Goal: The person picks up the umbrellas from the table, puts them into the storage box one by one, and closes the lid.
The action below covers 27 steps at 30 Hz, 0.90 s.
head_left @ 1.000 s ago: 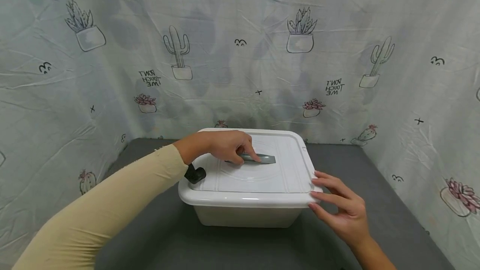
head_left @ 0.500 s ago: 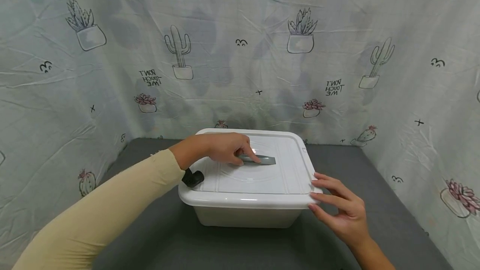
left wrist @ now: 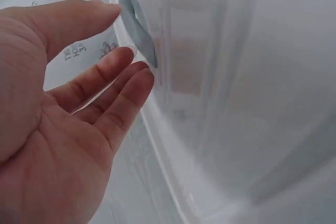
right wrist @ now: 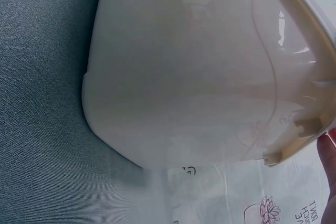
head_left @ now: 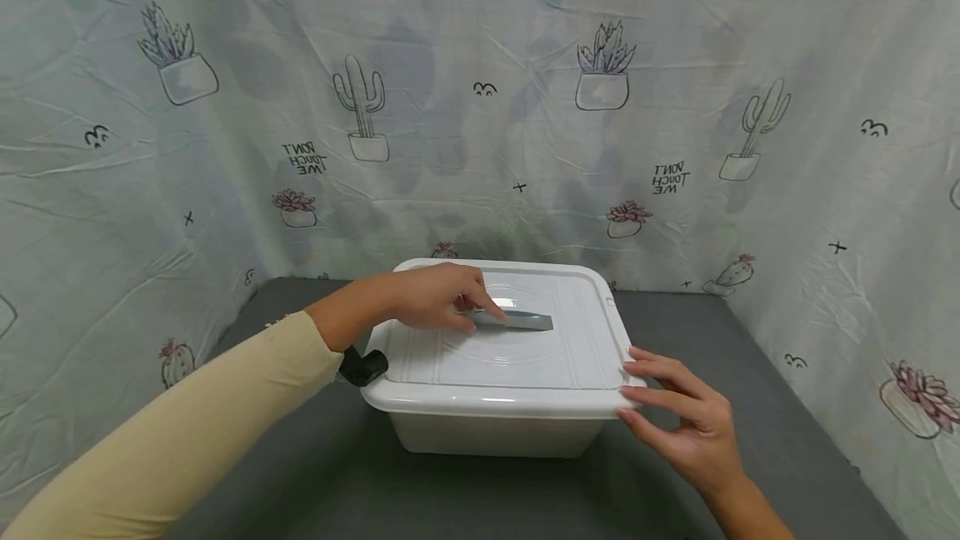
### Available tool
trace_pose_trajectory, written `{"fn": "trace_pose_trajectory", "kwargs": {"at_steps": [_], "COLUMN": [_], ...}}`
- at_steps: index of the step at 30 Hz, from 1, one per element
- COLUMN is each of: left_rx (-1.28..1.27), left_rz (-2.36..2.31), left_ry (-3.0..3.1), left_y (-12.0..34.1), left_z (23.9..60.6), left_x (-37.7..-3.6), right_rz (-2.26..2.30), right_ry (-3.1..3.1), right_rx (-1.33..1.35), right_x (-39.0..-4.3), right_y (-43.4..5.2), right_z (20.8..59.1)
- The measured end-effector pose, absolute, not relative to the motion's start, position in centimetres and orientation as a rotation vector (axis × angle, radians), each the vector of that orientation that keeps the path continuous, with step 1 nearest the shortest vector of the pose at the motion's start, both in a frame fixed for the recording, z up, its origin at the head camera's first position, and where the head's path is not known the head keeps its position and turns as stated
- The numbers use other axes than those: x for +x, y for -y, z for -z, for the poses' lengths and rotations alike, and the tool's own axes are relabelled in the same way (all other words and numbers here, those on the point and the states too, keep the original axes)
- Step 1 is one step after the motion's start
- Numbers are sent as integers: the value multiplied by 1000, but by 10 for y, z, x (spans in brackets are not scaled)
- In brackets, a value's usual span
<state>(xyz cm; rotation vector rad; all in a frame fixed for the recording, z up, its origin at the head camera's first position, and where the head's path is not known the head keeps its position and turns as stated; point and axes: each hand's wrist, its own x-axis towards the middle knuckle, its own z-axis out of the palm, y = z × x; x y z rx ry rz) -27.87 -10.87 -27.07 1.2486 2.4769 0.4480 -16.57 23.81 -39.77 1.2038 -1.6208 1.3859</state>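
A white plastic box (head_left: 495, 432) with its white lid (head_left: 517, 361) on stands on a grey table (head_left: 322, 473). A flat grey handle (head_left: 525, 322) lies on the lid's middle. My left hand (head_left: 480, 313) rests over the handle's left end. In the left wrist view its fingers (left wrist: 123, 77) are nearly straight and touch the handle (left wrist: 137, 30), with the thumb beside it. My right hand (head_left: 647, 386) lays straight fingers against the lid's front right corner. The right wrist view shows the box wall (right wrist: 184, 77) and one fingertip (right wrist: 329, 182).
Cactus-print cloth (head_left: 675, 107) hangs behind and on both sides of the table. Grey table surface (right wrist: 42, 103) shows around the box. A black wrist camera (head_left: 363, 367) sits on my left forearm, close to the lid's left edge.
My left hand and forearm have slid a little to the left along the handle. The right hand and the box have stayed where they were.
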Motion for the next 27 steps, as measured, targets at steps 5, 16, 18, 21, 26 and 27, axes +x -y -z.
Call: {"fn": "trace_pose_trajectory", "kwargs": {"at_steps": [5, 16, 18, 21, 26, 27], "left_rx": [1169, 827, 777, 703, 621, 609], "left_rz": [-525, -493, -449, -354, -282, -273], "left_ry": [-2510, -2853, -2922, -2991, -3025, -3026], "left_y": [121, 161, 165, 168, 166, 165], "left_z": [262, 261, 267, 279, 297, 300], "left_x": [-273, -252, -250, -246, -239, -238], "right_rz": [-1382, -1383, -1387, -1391, -1393, -1394], "right_ry": [1637, 1642, 1640, 1638, 1635, 1633], "right_rx": [1192, 1189, 1188, 1187, 1190, 1192], "right_x": [-166, -168, -168, -167, -167, -168], "right_y": [-240, -243, -243, -243, -243, -242], "right_z": [397, 401, 401, 401, 401, 401]}}
